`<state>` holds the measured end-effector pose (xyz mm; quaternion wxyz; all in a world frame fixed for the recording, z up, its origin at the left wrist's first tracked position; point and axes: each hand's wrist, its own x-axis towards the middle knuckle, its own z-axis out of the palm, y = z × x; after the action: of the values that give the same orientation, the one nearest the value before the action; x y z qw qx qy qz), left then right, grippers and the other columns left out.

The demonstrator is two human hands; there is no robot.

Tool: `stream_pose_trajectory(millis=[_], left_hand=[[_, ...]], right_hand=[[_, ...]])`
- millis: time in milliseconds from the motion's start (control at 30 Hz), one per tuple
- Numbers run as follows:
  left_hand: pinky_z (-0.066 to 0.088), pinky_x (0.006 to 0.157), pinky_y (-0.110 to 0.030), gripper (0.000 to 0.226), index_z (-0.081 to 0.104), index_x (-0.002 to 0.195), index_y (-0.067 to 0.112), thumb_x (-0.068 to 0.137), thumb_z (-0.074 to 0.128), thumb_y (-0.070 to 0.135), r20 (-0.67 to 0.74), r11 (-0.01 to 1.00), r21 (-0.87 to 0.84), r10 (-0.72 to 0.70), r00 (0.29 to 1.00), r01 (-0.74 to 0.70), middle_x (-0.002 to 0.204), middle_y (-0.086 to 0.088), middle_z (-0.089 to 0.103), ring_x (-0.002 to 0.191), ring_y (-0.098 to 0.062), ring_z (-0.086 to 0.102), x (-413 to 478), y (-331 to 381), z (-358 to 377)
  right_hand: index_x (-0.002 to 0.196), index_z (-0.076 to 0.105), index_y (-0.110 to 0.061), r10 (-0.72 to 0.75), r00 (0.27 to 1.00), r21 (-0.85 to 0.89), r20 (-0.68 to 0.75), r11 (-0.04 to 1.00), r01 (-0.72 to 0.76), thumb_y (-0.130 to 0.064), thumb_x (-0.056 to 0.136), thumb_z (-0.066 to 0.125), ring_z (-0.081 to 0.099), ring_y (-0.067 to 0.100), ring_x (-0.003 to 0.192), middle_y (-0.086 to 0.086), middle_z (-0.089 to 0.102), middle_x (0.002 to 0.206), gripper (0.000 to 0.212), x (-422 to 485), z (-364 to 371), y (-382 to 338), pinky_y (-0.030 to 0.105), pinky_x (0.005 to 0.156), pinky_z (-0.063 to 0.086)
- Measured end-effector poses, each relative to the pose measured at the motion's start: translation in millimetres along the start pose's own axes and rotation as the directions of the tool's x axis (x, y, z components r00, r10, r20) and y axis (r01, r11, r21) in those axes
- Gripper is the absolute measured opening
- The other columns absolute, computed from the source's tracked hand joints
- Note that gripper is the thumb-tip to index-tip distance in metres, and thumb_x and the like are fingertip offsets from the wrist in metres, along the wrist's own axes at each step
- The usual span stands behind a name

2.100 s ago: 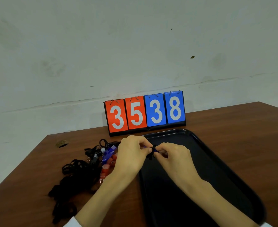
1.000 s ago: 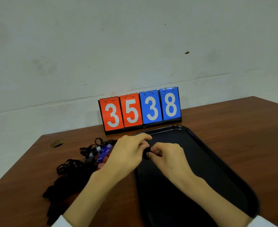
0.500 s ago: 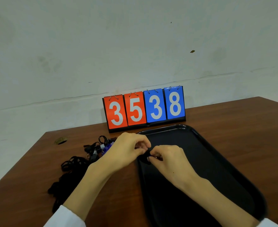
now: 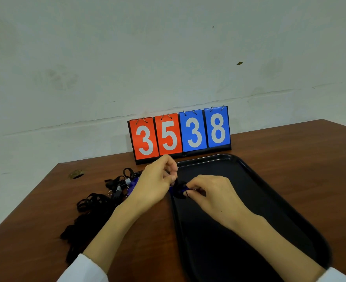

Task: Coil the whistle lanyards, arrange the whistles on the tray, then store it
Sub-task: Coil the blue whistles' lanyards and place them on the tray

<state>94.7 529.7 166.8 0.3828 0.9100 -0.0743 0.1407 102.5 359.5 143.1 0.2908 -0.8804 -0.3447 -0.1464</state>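
Observation:
A blue whistle with a black lanyard wound around it point(image 4: 180, 190) is held between both hands over the left rim of the black tray point(image 4: 269, 192). My left hand point(image 4: 158, 182) pinches the lanyard from the left, fingers closed. From the right, my right hand point(image 4: 210, 192) grips the whistle itself. Most of the whistle is hidden by my fingers. A heap of other whistles with tangled black lanyards point(image 4: 99, 206) lies on the table to the left of the tray.
A flip scoreboard point(image 4: 180, 135) reading 3 5 3 8 stands at the back against the wall, just behind the tray. A small round hole point(image 4: 76, 174) sits in the brown table near its left back corner.
Both hands stay together at the tray's left rim, working the lanyard around the blue whistle. My left hand has lifted slightly; the camera view shifted a little.

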Motion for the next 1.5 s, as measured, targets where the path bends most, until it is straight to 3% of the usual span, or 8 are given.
stream_pose_trajectory(millis=[167,300,500,600,767,967,1367,1500], left_hand=[[0.051,0.073,-0.017,0.012,0.060,0.090,0.019,0.089,0.056,0.008,0.054,0.995,-0.102,-0.016,0.998,0.021,0.095,0.002,0.065,0.091,-0.013,0.063,4.4,-2.2,-5.5],[0.057,0.071,-0.026,0.025,0.060,0.112,0.008,0.092,0.053,0.023,0.375,0.791,-0.462,-0.236,0.897,0.401,0.108,-0.014,0.066,0.086,-0.022,0.070,3.3,-5.4,-12.2],[0.055,0.062,-0.021,0.020,0.065,0.104,0.002,0.088,0.060,0.014,0.350,0.790,-0.457,-0.264,0.899,0.410,0.094,-0.014,0.068,0.070,-0.015,0.065,4.9,-12.8,-13.9],[0.056,0.070,-0.023,0.021,0.062,0.107,0.013,0.090,0.058,0.025,0.307,0.866,-0.317,-0.293,0.905,0.388,0.102,-0.007,0.067,0.083,-0.015,0.067,7.8,-16.6,-21.6],[0.050,0.064,-0.021,0.009,0.059,0.099,0.020,0.093,0.053,0.023,-0.099,0.901,-0.214,-0.405,0.909,0.378,0.103,-0.002,0.062,0.081,-0.011,0.061,17.5,-49.0,-46.6],[0.045,0.072,-0.027,0.012,0.063,0.095,0.015,0.092,0.052,0.017,-0.326,0.906,0.034,-0.389,0.862,0.421,0.089,0.003,0.062,0.077,-0.009,0.055,17.5,-90.2,-57.3],[0.049,0.069,-0.026,0.011,0.066,0.087,0.015,0.089,0.055,0.013,-0.139,0.843,0.285,-0.434,0.890,0.456,0.095,-0.004,0.067,0.079,-0.014,0.060,18.7,-105.8,-56.5],[0.053,0.074,-0.031,0.018,0.066,0.090,0.014,0.083,0.066,0.031,-0.028,0.812,0.399,-0.454,0.891,0.426,0.095,-0.002,0.068,0.085,-0.014,0.062,18.2,-103.4,-49.0]], right_hand=[[0.102,0.069,-0.022,0.034,0.996,0.076,-0.078,0.997,-0.028,-0.022,0.083,0.066,0.061,0.003,0.082,-0.007,0.070,0.093,0.019,0.8,-0.3,1.4,0.013,0.080,0.048],[0.103,0.070,-0.024,0.119,0.982,0.123,-0.150,0.987,-0.101,-0.021,0.082,0.068,0.064,0.003,0.083,-0.009,0.071,0.093,0.022,1.4,0.1,1.7,0.019,0.083,0.051],[0.099,0.070,-0.027,0.247,0.969,0.162,0.019,0.955,-0.247,-0.030,0.083,0.066,0.064,-0.001,0.081,-0.010,0.072,0.090,0.017,7.1,-2.1,-4.3,0.021,0.081,0.054],[0.099,0.069,-0.026,0.295,0.955,0.029,0.042,0.955,-0.296,-0.033,0.083,0.065,0.063,0.001,0.080,-0.009,0.071,0.090,0.018,19.3,1.1,-5.9,0.020,0.078,0.053],[0.091,0.072,-0.015,0.557,0.830,0.141,0.004,0.822,-0.552,-0.023,0.084,0.066,0.064,0.008,0.075,-0.001,0.069,0.080,0.012,51.4,15.7,19.2,0.028,0.077,0.055],[0.090,0.072,-0.020,0.668,0.734,0.123,-0.123,0.744,-0.657,-0.028,0.086,0.064,0.055,0.004,0.062,-0.010,0.061,0.072,0.012,53.9,41.2,31.2,0.017,0.050,0.040],[0.090,0.069,-0.015,0.668,0.740,0.077,-0.074,0.744,-0.664,-0.040,0.085,0.061,0.061,0.008,0.066,-0.004,0.066,0.075,0.027,53.8,35.7,33.7,0.018,0.053,0.045],[0.088,0.064,-0.022,0.647,0.755,0.034,-0.106,0.761,-0.647,-0.040,0.088,0.056,0.059,0.005,0.068,-0.007,0.063,0.075,0.020,45.8,23.1,27.4,0.023,0.060,0.048]])
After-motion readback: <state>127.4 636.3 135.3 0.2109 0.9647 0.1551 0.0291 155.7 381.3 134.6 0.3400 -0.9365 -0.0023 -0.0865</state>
